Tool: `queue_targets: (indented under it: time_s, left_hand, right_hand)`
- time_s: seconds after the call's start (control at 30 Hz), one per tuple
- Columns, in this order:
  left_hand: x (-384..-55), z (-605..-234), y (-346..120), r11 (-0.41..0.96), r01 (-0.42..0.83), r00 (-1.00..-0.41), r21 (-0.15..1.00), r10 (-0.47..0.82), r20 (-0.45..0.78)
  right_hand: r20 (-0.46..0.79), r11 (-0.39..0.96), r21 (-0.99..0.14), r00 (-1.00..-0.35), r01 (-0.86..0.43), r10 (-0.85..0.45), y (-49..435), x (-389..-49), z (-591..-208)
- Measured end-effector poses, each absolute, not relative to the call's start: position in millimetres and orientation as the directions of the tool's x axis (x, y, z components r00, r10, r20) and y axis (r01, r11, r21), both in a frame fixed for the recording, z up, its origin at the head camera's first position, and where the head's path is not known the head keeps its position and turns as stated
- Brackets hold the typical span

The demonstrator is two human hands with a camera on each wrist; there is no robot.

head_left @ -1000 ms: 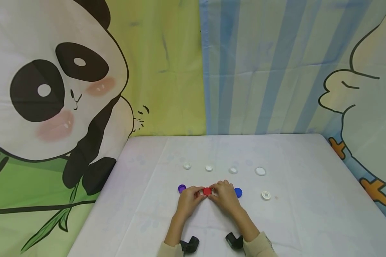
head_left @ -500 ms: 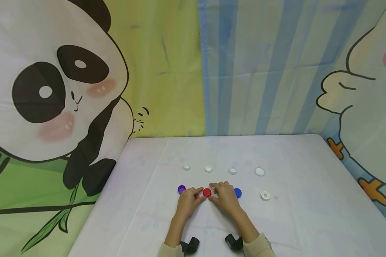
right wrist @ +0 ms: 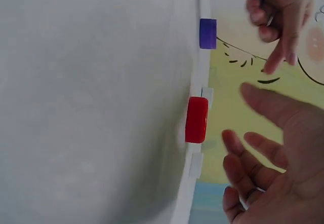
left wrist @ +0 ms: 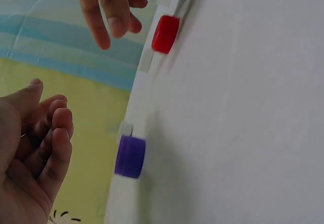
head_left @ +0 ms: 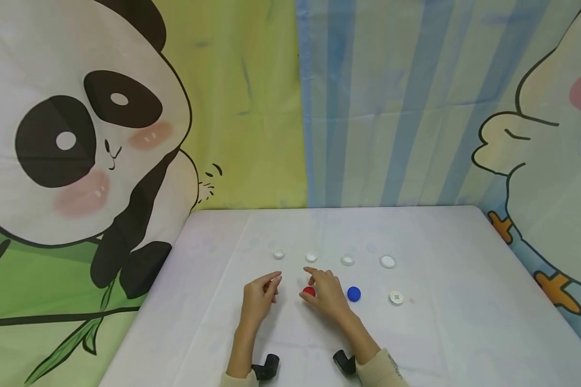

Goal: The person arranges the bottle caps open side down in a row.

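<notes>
A red bottle cap (head_left: 308, 291) lies on the white table, partly covered by my right hand (head_left: 328, 297) in the head view. That hand's thumb and fingers are spread and stand apart from the cap in the right wrist view. My left hand (head_left: 256, 305) hovers to the left with loosely bent fingers and nothing between them. It hides a purple bottle cap (left wrist: 130, 156) from the head view; the left wrist view shows this cap standing free on the table. A blue bottle cap (head_left: 354, 294) sits just right of my right hand.
Behind the coloured caps runs a row of whitish round caps, from the far-left one (head_left: 278, 253) to a larger one (head_left: 388, 262). Another white cap (head_left: 396, 298) with a square mark lies right of the blue one. Printed curtains (head_left: 252, 107) rise behind the table's far edge.
Both hands have let go of the red cap, which stays on the table. My left hand has moved left to the purple cap; my right hand has lifted slightly with its fingers spread.
</notes>
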State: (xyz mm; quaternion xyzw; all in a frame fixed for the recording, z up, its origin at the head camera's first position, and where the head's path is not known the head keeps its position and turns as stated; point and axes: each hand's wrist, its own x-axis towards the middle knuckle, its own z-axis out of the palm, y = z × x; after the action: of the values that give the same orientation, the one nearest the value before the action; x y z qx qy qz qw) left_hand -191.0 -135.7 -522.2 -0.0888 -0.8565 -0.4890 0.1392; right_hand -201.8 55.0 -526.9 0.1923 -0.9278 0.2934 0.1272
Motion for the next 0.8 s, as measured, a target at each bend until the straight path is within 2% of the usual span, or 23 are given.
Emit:
queue_targets:
  time_s: [0.13,0.23,0.53,0.8]
  left_hand:
    - [-196,-517,-158,0.599,0.268,-0.937,0.755,-0.02,0.349]
    - [-200,-518,-170,0.638,0.228,-0.953,0.736,-0.009,0.303]
    - [-205,-535,-184,0.592,0.163,-0.987,0.79,0.096,0.132]
    - [-204,-548,-191,0.608,0.258,-0.966,0.751,0.151,0.209]
  right_hand:
    - [0.33,0.73,-0.516,-0.891,-0.448,-0.313,40,-205,-517]
    - [0.285,0.721,-0.526,-0.893,-0.45,-0.349,28,-207,-512]
    - [0.15,0.708,-0.565,-0.897,-0.423,-0.416,1,-214,-520]
    - [0.164,0.745,-0.51,-0.899,-0.431,-0.407,-13,-221,-528]
